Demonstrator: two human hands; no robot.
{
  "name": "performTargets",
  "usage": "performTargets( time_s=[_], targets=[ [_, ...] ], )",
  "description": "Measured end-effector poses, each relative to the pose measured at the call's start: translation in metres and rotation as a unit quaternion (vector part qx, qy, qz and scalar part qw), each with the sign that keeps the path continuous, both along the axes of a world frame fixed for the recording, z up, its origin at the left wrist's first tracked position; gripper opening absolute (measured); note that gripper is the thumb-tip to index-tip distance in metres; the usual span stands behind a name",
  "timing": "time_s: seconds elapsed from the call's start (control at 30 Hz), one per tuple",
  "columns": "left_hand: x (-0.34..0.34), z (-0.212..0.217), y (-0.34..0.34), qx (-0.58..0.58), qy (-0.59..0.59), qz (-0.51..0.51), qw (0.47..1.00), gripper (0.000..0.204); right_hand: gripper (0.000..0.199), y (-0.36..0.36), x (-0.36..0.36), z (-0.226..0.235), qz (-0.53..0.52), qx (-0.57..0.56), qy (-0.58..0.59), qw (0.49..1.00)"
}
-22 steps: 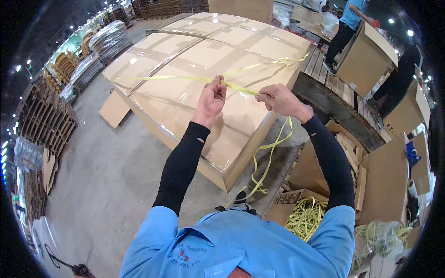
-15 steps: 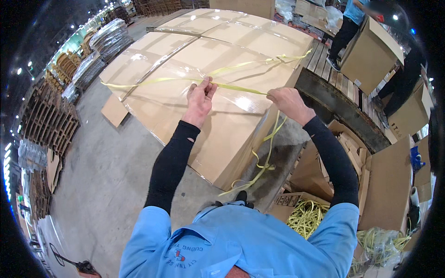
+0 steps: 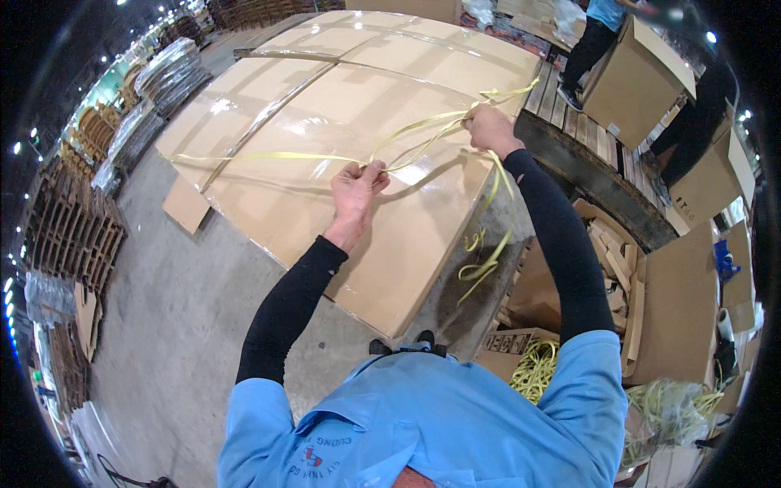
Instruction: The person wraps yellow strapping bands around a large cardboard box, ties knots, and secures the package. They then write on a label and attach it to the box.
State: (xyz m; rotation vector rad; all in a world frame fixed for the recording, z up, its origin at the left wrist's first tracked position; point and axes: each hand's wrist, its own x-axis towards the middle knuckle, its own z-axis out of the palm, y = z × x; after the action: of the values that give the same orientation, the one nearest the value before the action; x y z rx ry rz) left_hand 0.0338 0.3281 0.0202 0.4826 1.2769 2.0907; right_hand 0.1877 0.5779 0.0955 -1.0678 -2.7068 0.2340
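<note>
Yellow strapping (image 3: 281,154) runs across a large stack of flat brown cartons (image 3: 399,228) banded with clear tape. My left hand (image 3: 356,193) pinches the strap near the middle of the top carton. Farther right and a little farther away, my right hand (image 3: 490,128) is closed on the same strapping near the stack's right edge. Between both hands the strap forms a slack loop, with another strand stretching past my right hand to the far right corner. A loose tail hangs down the right side below my right wrist.
An open carton (image 3: 533,333) at lower right holds a heap of yellow strapping (image 3: 535,368). Beside it are cardboard scraps (image 3: 610,268). A wooden plank platform (image 3: 569,122) with a large box (image 3: 634,77) and two people lies far right. Stacked wooden pieces (image 3: 77,215) stand left.
My right hand has moved away from me along the stack's right edge, raising the hanging tail. The strap between my hands went from taut to slack. My left hand shifted slightly nearer.
</note>
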Motion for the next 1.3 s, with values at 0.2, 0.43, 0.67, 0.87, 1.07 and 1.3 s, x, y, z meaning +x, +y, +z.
performTargets(
  time_s=[0.2, 0.43, 0.67, 0.87, 1.07, 1.3],
  targets=[
    [0.001, 0.004, -0.008, -0.009, -0.008, -0.015, 1.000, 0.024, 0.029, -0.031, -0.016, -0.010, -0.058, -0.433, 0.452, 0.777],
    [0.000, 0.006, -0.007, -0.009, -0.013, -0.042, 0.999, 0.017, 0.020, -0.027, -0.009, -0.066, -0.186, -0.465, 0.800, 0.332],
    [0.000, -0.001, -0.011, -0.013, -0.018, -0.053, 0.998, 0.017, 0.021, 0.074, 0.053, -0.150, -0.212, -0.519, 0.778, 0.283],
    [0.004, -0.002, -0.010, -0.026, -0.002, -0.046, 0.999, 0.016, 0.019, 0.096, 0.026, -0.079, -0.270, -0.284, 0.770, 0.503],
    [0.000, -0.014, 0.001, -0.030, 0.042, -0.025, 0.998, 0.016, 0.024, -0.065, -0.157, 0.042, 0.095, 0.421, 0.362, 0.826],
    [-0.009, -0.017, -0.007, 0.008, 0.152, 0.038, 0.988, 0.017, 0.028, -0.188, -0.195, 0.009, 0.501, 0.158, -0.112, 0.844]
  ],
)
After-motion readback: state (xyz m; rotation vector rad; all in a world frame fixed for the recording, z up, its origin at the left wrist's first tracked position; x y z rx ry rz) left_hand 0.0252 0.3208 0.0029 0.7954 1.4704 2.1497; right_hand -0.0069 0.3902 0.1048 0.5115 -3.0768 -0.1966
